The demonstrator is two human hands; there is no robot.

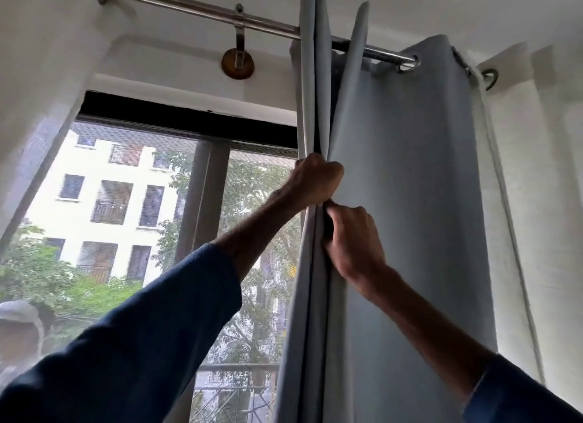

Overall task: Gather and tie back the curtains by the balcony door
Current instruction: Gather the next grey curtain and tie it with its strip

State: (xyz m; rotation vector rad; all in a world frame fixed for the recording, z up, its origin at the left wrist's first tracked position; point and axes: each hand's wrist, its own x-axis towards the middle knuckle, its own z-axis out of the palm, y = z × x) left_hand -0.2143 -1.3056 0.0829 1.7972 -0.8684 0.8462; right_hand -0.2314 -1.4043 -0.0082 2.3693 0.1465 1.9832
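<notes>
A pale blue-grey curtain point(410, 186) hangs by metal eyelets from a steel rod point(202, 11) and is bunched into folds right of the balcony door. My left hand point(317, 181) is raised and closed around the gathered left folds. Just below it, my right hand point(353, 243) pinches the same folds, its fingers tucked into the pleats. Both arms wear dark blue sleeves. No tie-back is visible.
The balcony door glass point(157, 233) with a dark frame fills the left, showing trees and a white building outside. A rod bracket point(238, 60) is fixed to the wall above. A white sheer curtain point(542, 202) hangs at the far right.
</notes>
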